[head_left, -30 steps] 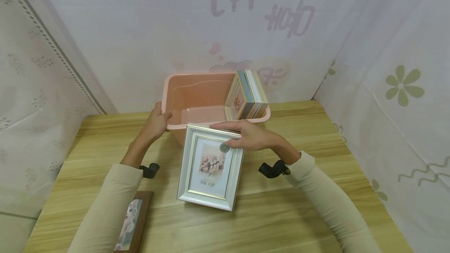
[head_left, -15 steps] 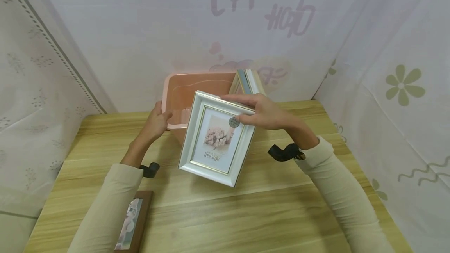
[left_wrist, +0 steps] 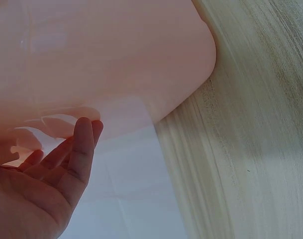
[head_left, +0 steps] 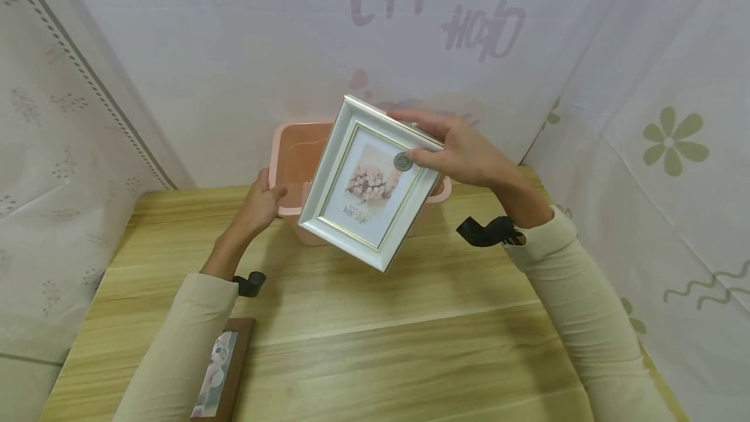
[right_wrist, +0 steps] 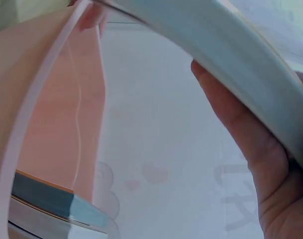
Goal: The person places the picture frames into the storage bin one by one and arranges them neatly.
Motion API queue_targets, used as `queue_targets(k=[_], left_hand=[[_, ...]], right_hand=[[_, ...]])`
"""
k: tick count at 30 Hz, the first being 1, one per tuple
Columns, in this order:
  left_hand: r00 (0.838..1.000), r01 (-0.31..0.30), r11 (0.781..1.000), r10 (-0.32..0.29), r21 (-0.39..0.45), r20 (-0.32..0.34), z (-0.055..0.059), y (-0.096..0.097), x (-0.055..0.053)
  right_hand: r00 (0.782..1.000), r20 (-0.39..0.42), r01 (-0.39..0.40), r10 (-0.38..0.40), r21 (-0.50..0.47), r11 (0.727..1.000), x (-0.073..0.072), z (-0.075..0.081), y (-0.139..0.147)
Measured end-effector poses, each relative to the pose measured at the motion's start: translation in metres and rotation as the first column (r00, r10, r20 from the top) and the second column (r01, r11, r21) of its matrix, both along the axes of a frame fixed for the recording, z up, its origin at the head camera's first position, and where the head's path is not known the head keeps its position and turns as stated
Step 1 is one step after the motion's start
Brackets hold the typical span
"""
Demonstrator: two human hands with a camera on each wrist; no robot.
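A white picture frame (head_left: 370,181) with a gold inner edge and a flower print is tilted in front of the pink plastic bin (head_left: 293,148). My right hand (head_left: 463,148) grips its upper right edge, thumb on the front and fingers behind. At the bin's left end, my left hand (head_left: 260,200) holds the rim; the left wrist view shows its fingers (left_wrist: 81,144) curled under it. Several frames (right_wrist: 47,199) stand in the bin in the right wrist view; in the head view the held frame hides them.
A brown picture frame (head_left: 225,370) lies on the wooden table (head_left: 363,357) beside the left forearm, partly covered by the sleeve. Printed white cloth (head_left: 234,51) hangs behind the bin and along both sides.
My right hand has raised the white picture frame from in front of the bin and moved it away from me, tilting it further. The left hand has stayed on the bin's rim.
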State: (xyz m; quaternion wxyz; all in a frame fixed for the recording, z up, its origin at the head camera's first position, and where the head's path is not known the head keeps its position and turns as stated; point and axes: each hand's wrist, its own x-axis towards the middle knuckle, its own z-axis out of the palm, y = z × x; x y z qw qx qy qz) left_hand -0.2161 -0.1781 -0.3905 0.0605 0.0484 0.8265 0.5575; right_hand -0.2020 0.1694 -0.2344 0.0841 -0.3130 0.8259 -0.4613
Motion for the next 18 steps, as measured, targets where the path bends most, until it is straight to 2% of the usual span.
queue_targets(k=[7, 13, 18], left_hand=[[1.000, 0.001, 1.000, -0.001, -0.010, -0.002, 0.001, 0.000, 0.001], [1.000, 0.002, 1.000, -0.002, 0.009, 0.008, 0.001, 0.000, 0.002], [1.000, 0.008, 1.000, -0.008, 0.022, 0.009, 0.002, 0.001, 0.003]], right_hand=[[0.994, -0.026, 0.104, -0.107, -0.101, 0.989, -0.005, 0.009, 0.000], [0.976, -0.021, 0.212, -0.219, -0.178, 0.961, -0.011, 0.015, -0.001], [0.960, -0.021, 0.267, -0.278, -0.218, 0.939, -0.013, 0.018, -0.003]])
